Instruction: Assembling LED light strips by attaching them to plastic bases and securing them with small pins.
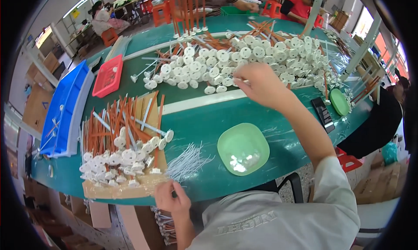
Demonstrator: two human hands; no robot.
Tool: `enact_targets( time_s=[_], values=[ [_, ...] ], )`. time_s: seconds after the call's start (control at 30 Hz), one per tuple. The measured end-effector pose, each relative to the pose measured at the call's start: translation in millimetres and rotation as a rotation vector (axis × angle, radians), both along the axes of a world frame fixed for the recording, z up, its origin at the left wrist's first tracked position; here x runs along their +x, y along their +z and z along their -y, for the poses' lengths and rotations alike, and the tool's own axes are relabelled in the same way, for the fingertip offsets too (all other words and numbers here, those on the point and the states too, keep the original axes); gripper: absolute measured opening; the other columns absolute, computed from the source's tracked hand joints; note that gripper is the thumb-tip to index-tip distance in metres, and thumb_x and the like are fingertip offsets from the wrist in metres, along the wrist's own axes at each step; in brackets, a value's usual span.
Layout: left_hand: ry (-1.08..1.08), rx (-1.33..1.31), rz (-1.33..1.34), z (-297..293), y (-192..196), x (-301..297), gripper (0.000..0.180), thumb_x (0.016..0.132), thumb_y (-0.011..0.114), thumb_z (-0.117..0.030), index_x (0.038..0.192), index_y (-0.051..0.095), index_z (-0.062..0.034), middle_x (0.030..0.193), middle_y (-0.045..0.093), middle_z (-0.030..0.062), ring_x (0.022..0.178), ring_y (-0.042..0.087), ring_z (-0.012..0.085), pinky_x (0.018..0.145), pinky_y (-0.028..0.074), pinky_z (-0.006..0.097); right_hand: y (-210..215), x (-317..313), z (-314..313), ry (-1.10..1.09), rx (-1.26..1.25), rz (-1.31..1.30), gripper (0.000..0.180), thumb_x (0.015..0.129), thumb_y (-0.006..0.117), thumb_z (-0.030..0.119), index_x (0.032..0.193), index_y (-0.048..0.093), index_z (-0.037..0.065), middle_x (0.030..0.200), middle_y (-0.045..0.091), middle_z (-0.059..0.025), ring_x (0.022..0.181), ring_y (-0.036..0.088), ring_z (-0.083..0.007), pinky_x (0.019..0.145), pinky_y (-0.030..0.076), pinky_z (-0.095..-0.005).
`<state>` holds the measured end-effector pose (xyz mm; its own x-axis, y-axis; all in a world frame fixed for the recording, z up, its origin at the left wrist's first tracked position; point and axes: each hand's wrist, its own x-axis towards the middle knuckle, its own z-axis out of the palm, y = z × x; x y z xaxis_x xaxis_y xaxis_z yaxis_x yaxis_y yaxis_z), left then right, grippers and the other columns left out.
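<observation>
Right hand (262,86) — fingers bunched at far white-disc heap (195,67), hold unclear; left hand (170,200) — half-curled, contents unclear. Best lifted singly.

The table (196,123) is teal green, its strip (200,101) white. The discs (222,56) are white at upper centre and lower left alike, the rods (160,113) rust orange or pale grey. Lower left, the card (141,187) is tan; the ties (189,163) beside it are whitish. The bowl (243,145) at centre is pale green, the tray (108,78) at upper left pinkish red, the bin (65,113) at left bright blue. The wearer's shirt (248,215) is light grey; a co-worker's top (217,2) at the upper edge is striped.
</observation>
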<state>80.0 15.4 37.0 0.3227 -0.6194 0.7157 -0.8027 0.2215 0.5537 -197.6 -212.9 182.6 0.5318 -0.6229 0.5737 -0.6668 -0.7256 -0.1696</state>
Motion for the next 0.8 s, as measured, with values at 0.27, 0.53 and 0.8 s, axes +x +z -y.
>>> enact_targets(
  time_s=[0.27, 0.53, 0.8],
  values=[
    [-0.097, -0.08, 0.234, 10, 5, -1, 0.005, 0.076, 0.061, 0.002, 0.08, 0.062, 0.0025, 0.072, 0.06, 0.0126, 0.067, 0.056, 0.0319, 0.061, 0.047, 0.039, -24, 15, 168, -0.34, 0.224, -0.392, 0.026, 0.069, 0.071, 0.021, 0.088, 0.072, 0.004, 0.081, 0.069, -0.0179, 0.083, 0.066, -0.0355, 0.08, 0.053, -0.0437],
    [-0.092, -0.119, 0.238, -3, -1, -3, 0.006, 0.074, 0.062, 0.004, 0.079, 0.062, 0.0015, 0.072, 0.06, 0.0113, 0.068, 0.058, 0.0313, 0.061, 0.047, 0.039, 16, 3, 58, -0.167, 0.231, 0.193, 0.032, 0.069, 0.079, 0.019, 0.096, 0.072, 0.003, 0.073, 0.068, -0.012, 0.068, 0.067, -0.0233, 0.068, 0.053, -0.0309],
    [-0.781, 0.356, -0.607, 3, 34, -75, 0.02, 0.088, 0.06, -0.002, 0.106, 0.062, 0.0072, 0.096, 0.067, 0.0157, 0.086, 0.064, 0.0215, 0.079, 0.051, 0.033, -26, -20, -115, 0.238, 0.071, 0.474, 0.018, 0.075, 0.073, 0.002, 0.093, 0.072, 0.004, 0.09, 0.069, -0.0114, 0.071, 0.067, -0.0224, 0.062, 0.054, -0.0284]
  ],
)
